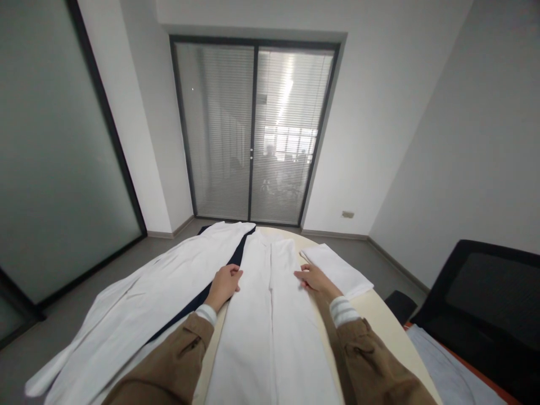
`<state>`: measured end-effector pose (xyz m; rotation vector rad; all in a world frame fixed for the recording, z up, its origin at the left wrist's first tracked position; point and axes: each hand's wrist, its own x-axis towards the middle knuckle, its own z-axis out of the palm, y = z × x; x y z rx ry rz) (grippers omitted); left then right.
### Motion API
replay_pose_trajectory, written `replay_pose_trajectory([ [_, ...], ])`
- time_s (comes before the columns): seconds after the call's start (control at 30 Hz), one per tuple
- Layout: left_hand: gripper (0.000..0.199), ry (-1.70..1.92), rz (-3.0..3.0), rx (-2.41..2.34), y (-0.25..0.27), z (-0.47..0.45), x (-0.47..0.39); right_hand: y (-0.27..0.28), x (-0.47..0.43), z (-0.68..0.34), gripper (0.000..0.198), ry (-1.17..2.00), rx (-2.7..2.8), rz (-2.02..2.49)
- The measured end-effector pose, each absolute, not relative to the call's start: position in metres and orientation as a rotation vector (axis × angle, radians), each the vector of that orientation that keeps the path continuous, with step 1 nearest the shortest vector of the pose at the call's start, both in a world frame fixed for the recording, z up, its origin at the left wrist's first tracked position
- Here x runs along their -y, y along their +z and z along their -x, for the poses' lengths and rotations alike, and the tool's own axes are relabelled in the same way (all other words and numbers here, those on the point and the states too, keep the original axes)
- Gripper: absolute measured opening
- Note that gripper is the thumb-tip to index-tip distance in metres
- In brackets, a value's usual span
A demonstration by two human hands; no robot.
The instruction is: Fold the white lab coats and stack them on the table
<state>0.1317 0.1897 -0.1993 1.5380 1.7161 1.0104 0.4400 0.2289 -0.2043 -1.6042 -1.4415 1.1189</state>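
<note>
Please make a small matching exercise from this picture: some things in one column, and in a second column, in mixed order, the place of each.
Things:
1. left hand
2. right hand
3. folded white cloth
4. black chair

Places:
a. far right, beside the table
b. on the left edge of the long white garment
c. on the table, just right of the right hand
d. on the right edge of the long white garment

Pairs: 1-b, 2-d, 3-c, 4-a
</note>
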Motion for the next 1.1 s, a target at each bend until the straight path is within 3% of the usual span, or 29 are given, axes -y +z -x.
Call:
replay_pose_trajectory([
  [0.23,0.023,1.152,-1.244,-1.462,-0.186,-0.149,-0.183,-0.178,-0.208,-0.429,0.032,1.455,1.263,1.388],
  [0.53,0.027,1.348,-1.016,-1.055,-0.166,-0.153,-0.168,-0.175,-0.195,-0.425,0.041,1.302,1.424,0.97],
  [0.77,0.03,1.168,-0.922,-0.864,-0.158,-0.142,-0.126,-0.164,-0.155,-0.437,0.045,1.356,1.451,0.839],
  [0.97,0.024,1.049,-0.937,-0.802,-0.164,-0.123,-0.1,-0.14,-0.117,-0.464,0.055,1.707,1.544,0.798],
  [1.1,0.03,0.911,-1.033,-0.728,-0.168,-0.119,-0.092,-0.145,-0.115,-0.476,0.068,1.818,1.598,0.822],
])
